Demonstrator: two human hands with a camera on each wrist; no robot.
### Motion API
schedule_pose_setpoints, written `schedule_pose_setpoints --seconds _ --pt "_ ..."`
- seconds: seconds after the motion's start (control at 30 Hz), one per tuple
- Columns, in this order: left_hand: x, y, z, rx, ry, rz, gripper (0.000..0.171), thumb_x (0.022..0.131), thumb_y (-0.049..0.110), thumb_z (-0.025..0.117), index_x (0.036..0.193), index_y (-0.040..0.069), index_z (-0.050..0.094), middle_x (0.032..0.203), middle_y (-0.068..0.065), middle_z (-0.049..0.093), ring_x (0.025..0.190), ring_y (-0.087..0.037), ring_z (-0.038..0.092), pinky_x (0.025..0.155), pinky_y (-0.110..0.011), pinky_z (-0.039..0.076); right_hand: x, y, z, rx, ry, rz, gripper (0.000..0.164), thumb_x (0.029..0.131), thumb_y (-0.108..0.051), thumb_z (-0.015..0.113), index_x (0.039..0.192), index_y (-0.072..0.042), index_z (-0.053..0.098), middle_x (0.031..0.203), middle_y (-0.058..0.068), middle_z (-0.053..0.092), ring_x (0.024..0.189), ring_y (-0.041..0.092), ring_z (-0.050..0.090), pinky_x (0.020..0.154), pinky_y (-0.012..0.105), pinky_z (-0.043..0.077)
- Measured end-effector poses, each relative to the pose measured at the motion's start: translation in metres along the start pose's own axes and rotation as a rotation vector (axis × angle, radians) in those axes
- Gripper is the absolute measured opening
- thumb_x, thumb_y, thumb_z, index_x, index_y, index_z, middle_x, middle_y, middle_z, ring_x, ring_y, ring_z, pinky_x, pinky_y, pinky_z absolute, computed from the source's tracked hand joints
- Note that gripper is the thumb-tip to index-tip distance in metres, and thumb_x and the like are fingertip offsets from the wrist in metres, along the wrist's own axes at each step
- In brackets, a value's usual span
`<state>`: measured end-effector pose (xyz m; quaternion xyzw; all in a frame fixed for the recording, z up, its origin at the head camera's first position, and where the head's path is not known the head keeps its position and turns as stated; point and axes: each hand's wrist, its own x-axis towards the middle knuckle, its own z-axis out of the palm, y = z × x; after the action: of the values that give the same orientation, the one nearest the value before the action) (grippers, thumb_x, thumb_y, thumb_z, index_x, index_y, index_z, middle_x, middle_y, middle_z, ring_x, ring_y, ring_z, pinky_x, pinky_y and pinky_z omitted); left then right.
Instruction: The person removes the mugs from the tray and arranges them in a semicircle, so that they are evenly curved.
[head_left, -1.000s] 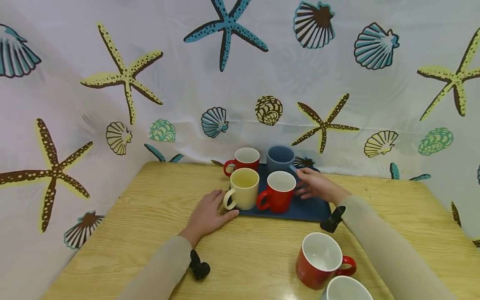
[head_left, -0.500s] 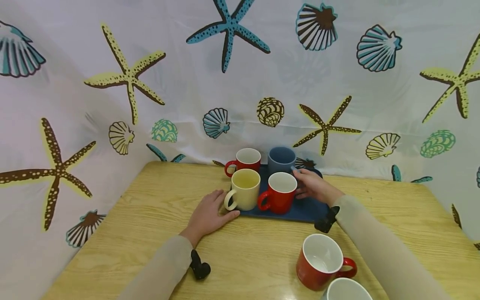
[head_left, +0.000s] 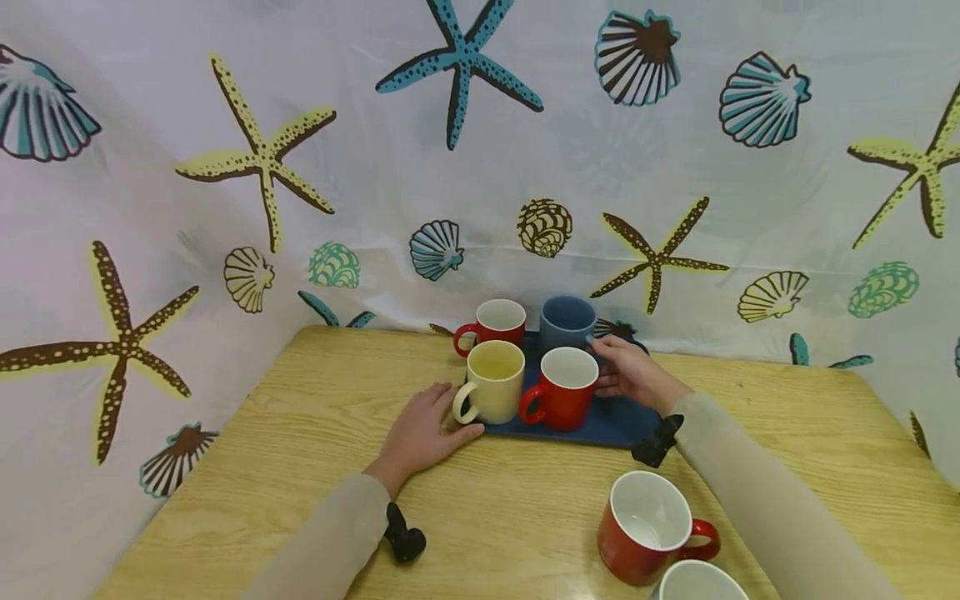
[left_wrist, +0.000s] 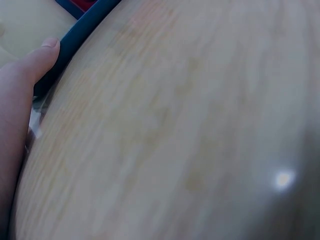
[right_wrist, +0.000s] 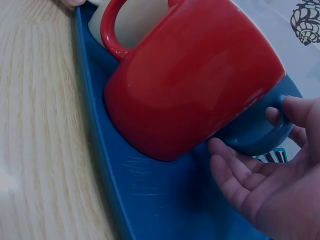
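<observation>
Right wrist: right hand (right_wrist: 275, 187) pinches the blue mug (right_wrist: 245, 127) by its handle (right_wrist: 276, 138) — a slip could knock the adjacent red mug (right_wrist: 192, 80); left hand (head_left: 423, 432), relaxed, touches the tray (head_left: 611, 421).

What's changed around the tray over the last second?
The right hand has shifted slightly left, closer in on the handle of the blue mug, which it now pinches; whether that hold began earlier is unclear. The left hand stayed at the near left corner of the tray. The blue mug, cream mug and front red mug stayed put.
</observation>
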<state>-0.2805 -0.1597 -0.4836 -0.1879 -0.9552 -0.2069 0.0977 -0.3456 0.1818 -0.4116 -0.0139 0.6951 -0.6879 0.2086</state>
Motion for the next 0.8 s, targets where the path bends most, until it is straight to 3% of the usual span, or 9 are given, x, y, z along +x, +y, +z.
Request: schedule_pose_setpoints --seconds 0.33,0.6,0.8 --pt "0.0 0.004 0.006 -0.011 -0.009 -0.001 0.09 0.078 0.076 0.042 0.14 0.011 0.043 0.141 -0.013 0.041 0.131 -0.031 0.034 0.105 -0.048 0.029 -0.014 0.006 -0.011 0.042 0.018 -0.031 0.014 0.102 -0.024 0.038 0.107 -0.012 0.043 0.101 0.006 0.05 0.082 0.022 0.061 0.081 0.042 0.049" --pt "-0.002 0.001 0.0 0.003 -0.012 -0.002 0.089 0.079 0.076 0.042 0.139 0.012 0.044 0.14 -0.013 0.042 0.131 -0.031 0.034 0.104 -0.048 0.029 -0.022 0.006 -0.017 0.014 0.01 -0.037 0.023 0.102 -0.026 0.036 0.111 -0.006 0.039 0.098 0.012 0.059 0.094 0.028 0.063 0.078 0.038 0.051" --pt "-0.002 0.001 -0.003 0.015 0.0 0.008 0.086 0.08 0.074 0.044 0.139 0.011 0.045 0.139 -0.014 0.043 0.129 -0.032 0.036 0.104 -0.049 0.03 -0.03 0.007 -0.018 -0.025 0.033 -0.059 0.022 0.102 -0.029 0.036 0.106 -0.008 0.04 0.104 0.02 0.058 0.102 0.035 0.06 0.074 0.036 0.051"
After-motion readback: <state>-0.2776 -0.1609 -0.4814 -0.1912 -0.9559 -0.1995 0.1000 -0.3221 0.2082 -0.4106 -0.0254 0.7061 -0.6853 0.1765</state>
